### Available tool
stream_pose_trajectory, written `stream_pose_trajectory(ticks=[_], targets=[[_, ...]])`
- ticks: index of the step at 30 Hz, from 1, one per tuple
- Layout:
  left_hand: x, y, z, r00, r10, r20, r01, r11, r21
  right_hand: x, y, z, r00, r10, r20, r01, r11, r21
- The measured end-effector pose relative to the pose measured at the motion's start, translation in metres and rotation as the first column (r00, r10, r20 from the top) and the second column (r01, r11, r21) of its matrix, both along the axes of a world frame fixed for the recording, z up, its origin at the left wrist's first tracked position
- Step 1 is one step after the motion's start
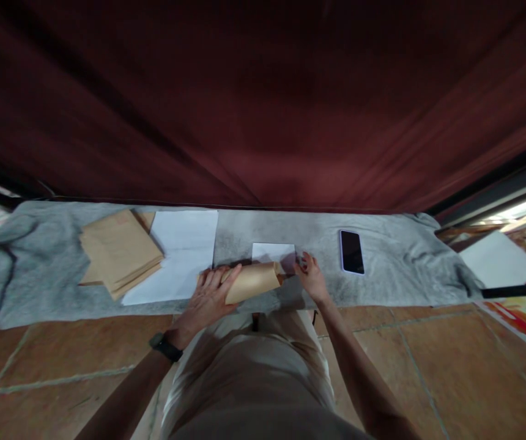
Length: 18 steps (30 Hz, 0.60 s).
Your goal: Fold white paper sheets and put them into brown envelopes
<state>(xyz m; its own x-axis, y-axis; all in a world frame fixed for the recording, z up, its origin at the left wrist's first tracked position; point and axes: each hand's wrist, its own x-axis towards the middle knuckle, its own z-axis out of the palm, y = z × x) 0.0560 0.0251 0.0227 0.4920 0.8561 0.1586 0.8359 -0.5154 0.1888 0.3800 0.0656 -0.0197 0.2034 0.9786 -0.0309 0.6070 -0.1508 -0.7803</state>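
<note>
While the left hand lies nearly flat on a tan paper envelope, long axis roughly sideways, the envelope's gaping end faces the half-curled right hand; a white rectangular card sits just beyond. I cannot tell the right hand's grip or the envelope's contents.

We can read no words or numbers anywhere. Well to the right of our right hand, the print on a colourful sheet is too blurred for us to make out.
</note>
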Motion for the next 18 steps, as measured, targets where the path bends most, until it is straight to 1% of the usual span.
stream_pose_trajectory(ticks=[2,3,5,7,11,15,18], targets=[[-0.002,-0.001,-0.002,1.0,0.024,0.004,-0.024,1.0,0.007,-0.005,0.01,0.007,0.977,-0.018,0.211,0.033,0.997,-0.07],[-0.003,-0.001,-0.003,0.999,0.038,0.006,-0.038,0.999,0.007,-0.009,0.015,0.009,0.958,-0.016,0.288,0.047,0.994,-0.1],[-0.005,-0.002,-0.005,0.998,0.067,0.004,-0.067,0.998,-0.001,-0.018,0.022,0.013,0.92,-0.001,0.391,0.058,0.989,-0.134],[-0.007,-0.002,-0.006,0.996,0.091,0.001,-0.091,0.996,-0.016,-0.026,0.027,0.014,0.89,0.002,0.456,0.065,0.989,-0.131],[-0.009,-0.003,-0.01,0.991,0.133,0.017,-0.132,0.991,-0.035,-0.033,0.031,0.011,0.861,-0.018,0.508,0.083,0.991,-0.106],[-0.011,-0.004,-0.013,0.987,0.154,0.049,-0.153,0.988,-0.031,-0.033,0.032,0.01,0.877,-0.011,0.48,0.084,0.988,-0.13],[-0.012,-0.006,-0.013,0.987,0.153,0.057,-0.152,0.988,-0.019,-0.035,0.032,0.012,0.882,-0.025,0.47,0.115,0.98,-0.164]])
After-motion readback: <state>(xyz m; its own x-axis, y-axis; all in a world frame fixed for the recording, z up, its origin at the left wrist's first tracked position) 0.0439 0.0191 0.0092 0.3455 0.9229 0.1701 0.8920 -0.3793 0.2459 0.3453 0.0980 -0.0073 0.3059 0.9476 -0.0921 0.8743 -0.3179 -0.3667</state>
